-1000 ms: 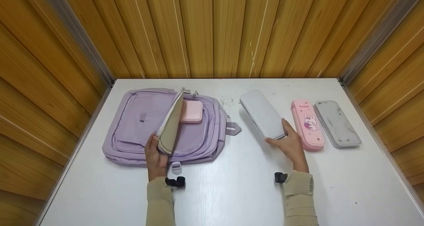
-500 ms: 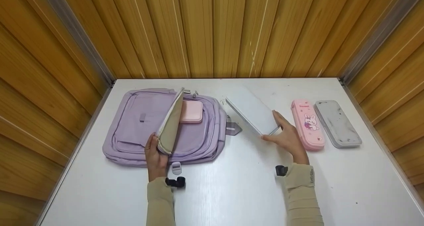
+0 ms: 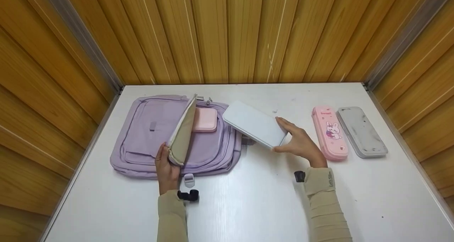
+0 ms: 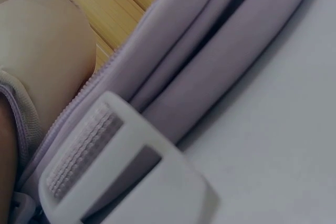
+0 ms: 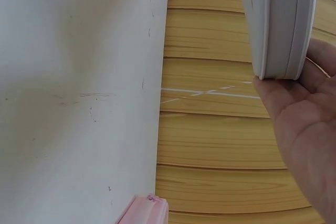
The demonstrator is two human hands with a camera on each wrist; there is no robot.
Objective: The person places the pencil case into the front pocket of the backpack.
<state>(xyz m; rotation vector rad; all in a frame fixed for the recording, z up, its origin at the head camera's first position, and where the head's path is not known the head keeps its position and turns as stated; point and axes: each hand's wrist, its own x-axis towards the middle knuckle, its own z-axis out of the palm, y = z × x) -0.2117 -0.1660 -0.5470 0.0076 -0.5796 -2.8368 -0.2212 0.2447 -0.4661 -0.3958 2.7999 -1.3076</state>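
A lilac backpack (image 3: 142,111) lies flat on the table, its front pocket unzipped. My left hand (image 3: 168,171) pinches the lower edge of the pocket's flap (image 3: 183,137) and holds it raised, showing the beige lining. Partly inside the pocket sits a pale pink case (image 3: 205,120), its left end hidden behind the flap. My right hand (image 3: 301,142) grips the near end of a white oblong case (image 3: 253,125), thumb on one side and fingers on the other. The far end of this case hangs over the backpack's right edge. In the right wrist view, the white case (image 5: 283,24) is off the table.
To the right lie a pink pencil case (image 3: 330,134) with a bunny picture and a scuffed grey case (image 3: 362,132), side by side. A strap buckle (image 3: 189,180) rests near my left wrist. Wood-patterned walls (image 3: 241,33) enclose the table.
My right hand has carried the white case leftward, from over the bare table to the backpack's right edge, turning it somewhat. The left hand and the flap have stayed in place.
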